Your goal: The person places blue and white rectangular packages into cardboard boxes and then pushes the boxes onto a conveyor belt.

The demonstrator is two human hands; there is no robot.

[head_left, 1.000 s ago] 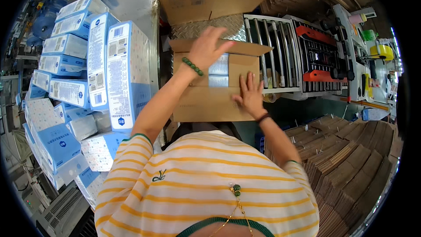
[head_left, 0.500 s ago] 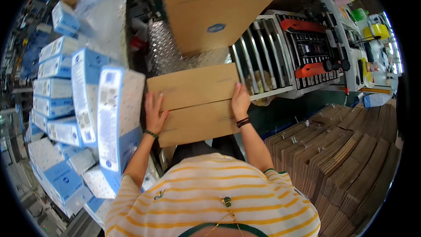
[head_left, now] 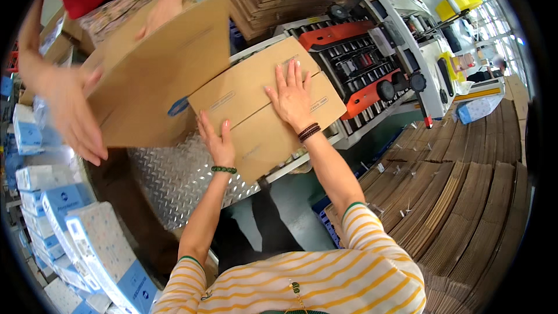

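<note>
Here, a box [head_left: 260,125] is placed just beside the orange-railed machine [head_left: 369,97]; its top is touched by the right hand [head_left: 292,100], fingers spread, its opposite end by the left hand [head_left: 219,148], fingers extended.

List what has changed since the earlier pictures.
The carton, flaps now folded shut, moved right to the orange-red guides. The right hand shifted from the carton's right edge onto its top. A co-worker's hands came fully into view at another carton. Unchanged: left hand at the carton's left side, cardboard stacks at right.
</note>
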